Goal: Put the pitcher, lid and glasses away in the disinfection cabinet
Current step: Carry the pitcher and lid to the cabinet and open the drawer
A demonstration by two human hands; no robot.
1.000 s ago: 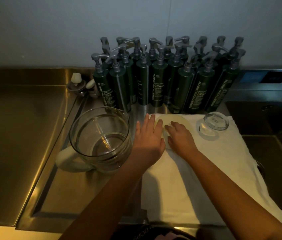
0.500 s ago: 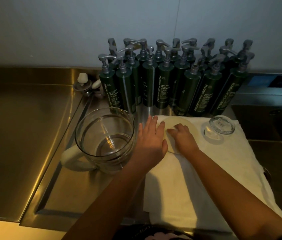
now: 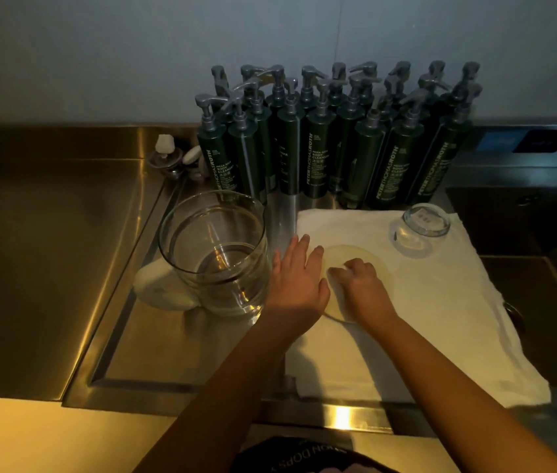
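The pitcher (image 3: 215, 254) stands upright on the steel desk (image 3: 48, 250), just left of a white towel (image 3: 423, 319). The round lid (image 3: 347, 253) lies flat on the towel, with a glass (image 3: 420, 227) upside down near its far right corner. The left hand (image 3: 299, 285) rests beside the lid, its grip apart and fingers straight. The right hand (image 3: 360, 285) sits on the lid with its grip curled, apparently pinching the centre, though the dim light blurs this. Dark pump bottles (image 3: 321, 158) line the wall.

Right hand (image 3: 362, 285) on round lid (image 3: 345, 255)
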